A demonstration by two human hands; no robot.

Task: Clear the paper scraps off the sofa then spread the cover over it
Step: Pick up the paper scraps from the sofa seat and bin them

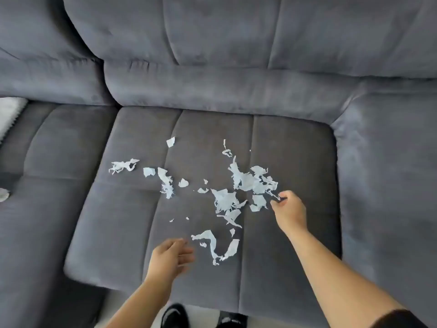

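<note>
Paper scraps (224, 200) spread left-to-right across sofa (118, 221); right hand (289, 209) apparently pinches one.

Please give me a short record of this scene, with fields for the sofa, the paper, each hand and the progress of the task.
sofa: grey soft-fabric sofa, uncovered
paper: torn pale paper scraps, scattered over the middle seat cushion
right hand: pinches a scrap at the pile's right edge
left hand: open, blurred, beside a long curled strip
left edge: white cloth, partly in view
progress: most scraps lie on the seat
</note>
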